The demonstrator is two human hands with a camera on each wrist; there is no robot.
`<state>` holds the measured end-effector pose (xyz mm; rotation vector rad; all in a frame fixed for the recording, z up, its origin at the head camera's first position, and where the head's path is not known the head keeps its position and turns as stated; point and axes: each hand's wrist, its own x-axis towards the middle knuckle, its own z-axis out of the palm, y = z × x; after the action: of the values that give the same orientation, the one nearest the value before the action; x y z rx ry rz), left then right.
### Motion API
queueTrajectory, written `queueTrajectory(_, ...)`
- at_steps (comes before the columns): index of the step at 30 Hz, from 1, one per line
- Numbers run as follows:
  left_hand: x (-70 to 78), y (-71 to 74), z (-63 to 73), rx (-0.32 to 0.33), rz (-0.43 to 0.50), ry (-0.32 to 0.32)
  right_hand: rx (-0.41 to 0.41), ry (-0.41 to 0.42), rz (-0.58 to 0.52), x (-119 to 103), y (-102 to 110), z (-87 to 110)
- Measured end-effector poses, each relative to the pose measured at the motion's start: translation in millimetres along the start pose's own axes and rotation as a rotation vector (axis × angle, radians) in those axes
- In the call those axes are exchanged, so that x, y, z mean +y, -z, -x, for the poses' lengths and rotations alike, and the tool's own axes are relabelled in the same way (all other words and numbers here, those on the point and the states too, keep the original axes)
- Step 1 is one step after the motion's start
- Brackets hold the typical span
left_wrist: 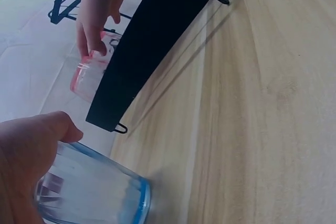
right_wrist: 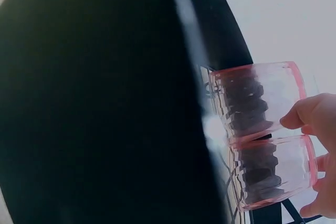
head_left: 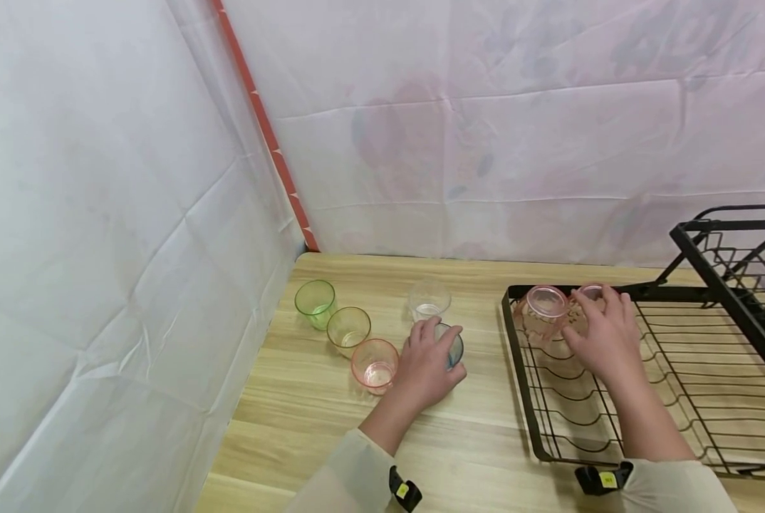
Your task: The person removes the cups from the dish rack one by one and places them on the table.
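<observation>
My left hand (head_left: 426,362) grips a blue-tinted glass (left_wrist: 94,187) that stands on the table, thumb on one side and fingers reaching over its rim. Over the dish rack (head_left: 517,370), my right hand (head_left: 607,335) holds the right-hand one of two pink glasses (right_wrist: 273,171) by its upper end, with the thumb between the two. The other pink glass (head_left: 545,313) stands close beside it at the rack's back left corner. Both seem to be upside down. Left of my left hand are a pink-orange glass (head_left: 375,367), an amber glass (head_left: 348,331) and a green glass (head_left: 316,305).
A clear glass (head_left: 429,299) stands just behind my left hand. The black rack has wire slots and a raised upper tier (head_left: 735,285) at the right. White sheeting (head_left: 382,157) hangs behind and to the left of the wooden table (head_left: 280,427).
</observation>
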<state>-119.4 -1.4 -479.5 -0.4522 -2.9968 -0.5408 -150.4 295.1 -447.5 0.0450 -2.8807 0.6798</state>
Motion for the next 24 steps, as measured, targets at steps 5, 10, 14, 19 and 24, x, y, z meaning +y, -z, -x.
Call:
queueTrajectory(5, 1.3, 2.3, 0.2, -0.018, -0.021, -0.001, -0.037, -0.004, 0.032, 3, 4, -6.2)
queueTrajectory(10, 2.5, 4.8, 2.3, -0.026, -0.018, 0.0, -0.043, -0.015, 0.022, 5, 5, -10.6)
queueTrajectory(14, 3.9, 9.3, 4.1, -0.034, -0.019, -0.001, -0.021, -0.029, -0.003, 4, 4, -12.5)
queueTrajectory(19, 4.7, 13.0, 7.4, -0.037, -0.029, -0.006, 0.012, -0.055, -0.009, 4, 6, -13.1)
queueTrajectory(24, 3.4, 14.9, 14.4, -0.039, 0.009, -0.018, -0.035, -0.11, -0.016, 6, 10, -9.5)
